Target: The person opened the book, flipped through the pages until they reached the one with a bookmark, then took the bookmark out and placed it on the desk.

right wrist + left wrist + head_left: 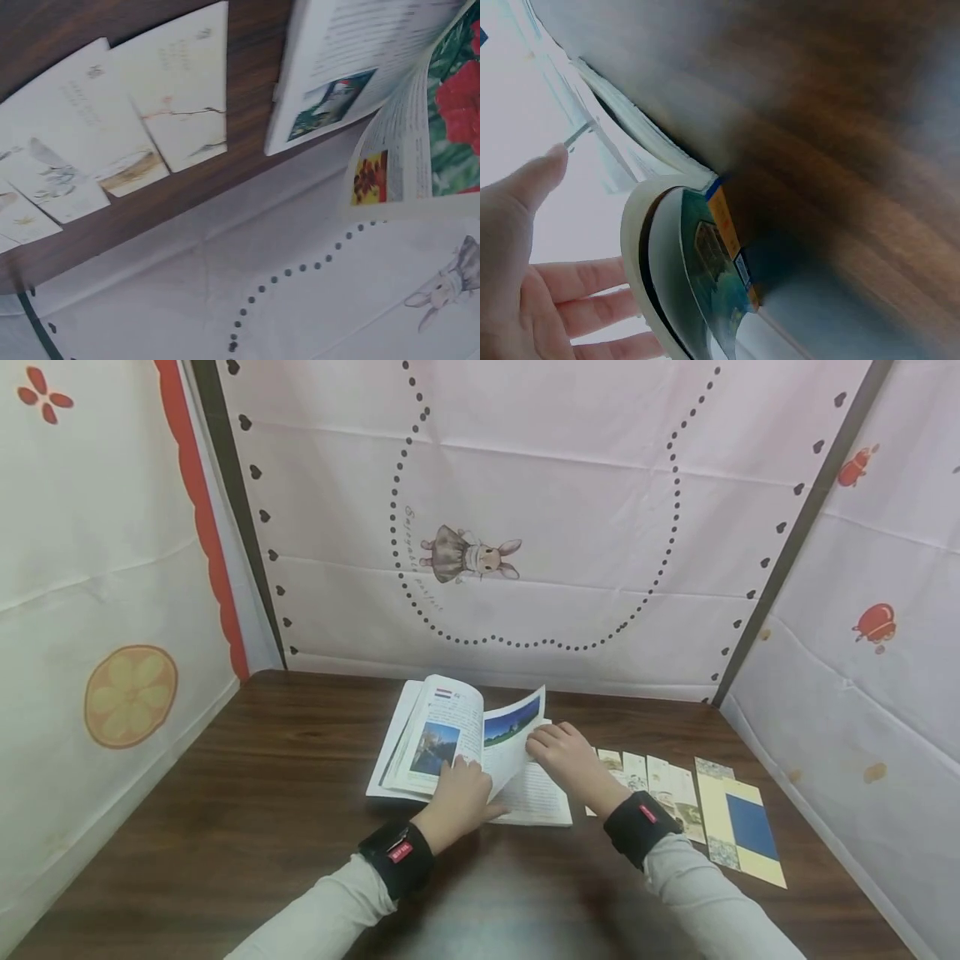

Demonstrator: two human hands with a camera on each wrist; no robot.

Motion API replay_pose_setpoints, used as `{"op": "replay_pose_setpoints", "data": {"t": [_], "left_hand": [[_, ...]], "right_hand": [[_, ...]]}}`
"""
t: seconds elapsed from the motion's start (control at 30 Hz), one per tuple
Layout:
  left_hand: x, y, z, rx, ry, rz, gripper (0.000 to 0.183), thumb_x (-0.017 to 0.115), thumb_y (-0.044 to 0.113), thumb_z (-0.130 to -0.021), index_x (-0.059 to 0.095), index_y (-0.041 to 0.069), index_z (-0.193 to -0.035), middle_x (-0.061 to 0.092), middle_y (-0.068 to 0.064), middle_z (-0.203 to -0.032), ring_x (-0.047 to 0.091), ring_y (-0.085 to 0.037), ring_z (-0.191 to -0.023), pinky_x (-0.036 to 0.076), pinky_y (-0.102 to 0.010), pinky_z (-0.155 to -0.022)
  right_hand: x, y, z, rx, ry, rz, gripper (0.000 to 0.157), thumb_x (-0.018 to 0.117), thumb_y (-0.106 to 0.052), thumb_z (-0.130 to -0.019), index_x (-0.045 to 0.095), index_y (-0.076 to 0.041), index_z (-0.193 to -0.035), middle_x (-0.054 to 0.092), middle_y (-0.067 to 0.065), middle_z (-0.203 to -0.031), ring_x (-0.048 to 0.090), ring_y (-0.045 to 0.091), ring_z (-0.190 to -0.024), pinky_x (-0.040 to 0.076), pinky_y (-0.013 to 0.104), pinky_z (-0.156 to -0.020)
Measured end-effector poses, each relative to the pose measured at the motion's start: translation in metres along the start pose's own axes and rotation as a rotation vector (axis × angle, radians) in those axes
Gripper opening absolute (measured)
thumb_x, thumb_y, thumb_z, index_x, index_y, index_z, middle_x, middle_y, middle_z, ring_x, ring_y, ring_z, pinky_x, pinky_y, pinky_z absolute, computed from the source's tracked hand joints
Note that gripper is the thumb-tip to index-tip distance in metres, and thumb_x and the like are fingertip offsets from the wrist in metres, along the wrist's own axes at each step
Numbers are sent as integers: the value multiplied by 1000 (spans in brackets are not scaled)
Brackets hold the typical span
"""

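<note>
An open book (536, 802) lies on the table, its left-hand pages bulging upward. My left hand (459, 797) rests on the lower part of those pages, thumb spread away from the fingers. In the left wrist view, its extended fingers (592, 307) touch the curved pages above the book's spine. With my right hand (572, 762), I hold the outer edge of a raised page (513, 739) carrying a blue and green picture. The right wrist view shows that page's other side, with a red flower picture (461, 105); the right hand is out of that view.
Several pale illustrated cards (682, 797) lie overlapping to the right of the book. Beside them is a cream card with a blue panel (752, 827). The dark wooden table (247, 793) is bordered by printed fabric walls (570, 552).
</note>
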State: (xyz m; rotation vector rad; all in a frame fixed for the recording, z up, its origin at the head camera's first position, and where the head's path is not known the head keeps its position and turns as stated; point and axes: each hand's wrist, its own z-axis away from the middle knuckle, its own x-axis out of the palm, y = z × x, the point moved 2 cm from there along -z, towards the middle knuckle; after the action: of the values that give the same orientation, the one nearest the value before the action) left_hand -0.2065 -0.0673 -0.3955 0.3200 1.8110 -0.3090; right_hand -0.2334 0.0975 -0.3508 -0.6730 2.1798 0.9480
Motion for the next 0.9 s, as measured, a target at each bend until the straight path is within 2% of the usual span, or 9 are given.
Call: {"op": "replay_pose_setpoints", "data": {"t": [0.13, 0.23, 0.43, 0.57, 0.63, 0.67, 0.73, 0.8, 0.9], "left_hand": [[-2, -1, -7, -18, 61, 8, 31, 70, 34, -81, 70, 3, -79, 65, -10, -70, 61, -27, -68, 52, -42, -63], [-3, -4, -8, -27, 123, 58, 19, 70, 23, -80, 69, 4, -75, 63, -7, -63, 57, -21, -56, 47, -33, -50], [-5, -12, -6, -74, 192, 134, 21, 65, 19, -84, 66, 5, -70, 61, -5, -58, 51, -14, -47, 37, -25, -43], [-10, -18, -4, -116, 282, 234, 18, 63, 17, -87, 64, 1, -78, 62, -8, -62, 57, -16, -51, 41, -24, -44], [-12, -21, -4, -106, 338, 228, 19, 65, 13, -85, 64, -1, -96, 68, -14, -85, 67, -24, -73, 53, -28, -60], [-14, -22, -3, -94, 360, 216, 29, 67, 10, -83, 61, -3, -108, 67, -19, -100, 67, -30, -89, 55, -32, -72], [-14, -23, -2, -75, 381, 160, 58, 71, 6, -78, 48, -1, -131, 51, -25, -132, 52, -41, -120, 47, -45, -96], [-13, -24, -1, -55, 378, 105, 80, 73, 4, -76, 33, 8, -145, 22, -24, -153, 21, -47, -139, 26, -57, -110], [-12, -22, -2, -15, 376, 44, 92, 76, 2, -72, 28, 21, -148, 0, -17, -158, -5, -45, -143, 13, -67, -108]], "right_hand": [[-2, -1, -8, 21, 80, -36, 22, 79, -10, -71, 68, -12, -89, 72, 1, -99, 66, 17, -98, 52, 30, -83], [-1, 0, -9, 67, 108, -74, 21, 79, -9, -71, 69, -12, -88, 72, 1, -97, 67, 18, -97, 52, 30, -82], [4, 5, -1, 177, 80, -182, 14, 75, -10, -77, 66, -8, -87, 71, 5, -91, 67, 21, -93, 53, 35, -80], [14, 8, 7, 317, -158, -311, 12, 70, -10, -82, 67, -6, -92, 70, 6, -88, 67, 22, -85, 53, 37, -76], [22, 8, 14, 373, -357, -371, 20, 68, -15, -85, 67, -4, -102, 70, 9, -95, 67, 24, -90, 53, 39, -80], [26, 7, 17, 395, -456, -407, 26, 67, -19, -86, 66, -3, -107, 70, 11, -102, 66, 26, -95, 52, 41, -84], [32, 6, 25, 424, -639, -486, 45, 67, -26, -86, 59, 2, -120, 64, 18, -119, 60, 32, -113, 47, 44, -95], [38, 4, 32, 450, -770, -551, 61, 68, -33, -85, 51, 4, -129, 53, 21, -134, 49, 34, -127, 39, 45, -105], [45, 2, 37, 442, -851, -577, 79, 74, -39, -78, 42, 5, -137, 41, 22, -144, 38, 34, -136, 33, 44, -110]]}}
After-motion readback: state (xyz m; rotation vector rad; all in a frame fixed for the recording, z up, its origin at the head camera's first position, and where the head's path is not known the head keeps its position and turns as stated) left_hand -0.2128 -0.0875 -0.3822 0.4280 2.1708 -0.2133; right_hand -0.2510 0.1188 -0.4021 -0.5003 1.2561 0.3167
